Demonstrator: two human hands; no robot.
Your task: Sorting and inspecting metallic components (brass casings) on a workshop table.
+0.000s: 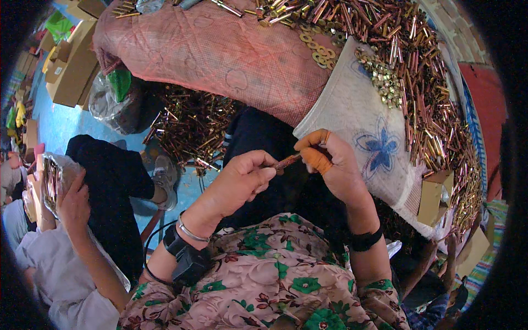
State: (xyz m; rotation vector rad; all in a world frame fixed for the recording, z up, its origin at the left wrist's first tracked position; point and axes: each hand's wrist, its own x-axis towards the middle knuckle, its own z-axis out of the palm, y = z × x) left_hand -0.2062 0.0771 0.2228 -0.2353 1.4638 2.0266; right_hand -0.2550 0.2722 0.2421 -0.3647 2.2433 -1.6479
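Observation:
In front of my lap, a slim copper-coloured metal bolt spans the small gap between my two hands. My left hand pinches its left end between thumb and fingers. At the other end, my right hand grips it with thumb and forefinger, which wear orange coverings. The bolt's ends are hidden by my fingertips. Just beyond my right hand lies a white cloth with a blue flower. On it sit a heap of small brassy nuts and, nearby, flat ring washers.
A large heap of metal bolts runs along the right, beside a small open carton. A pink quilted cloth covers the far side. More bolts lie on the floor. At left, another person's hand holds a plastic-wrapped pack.

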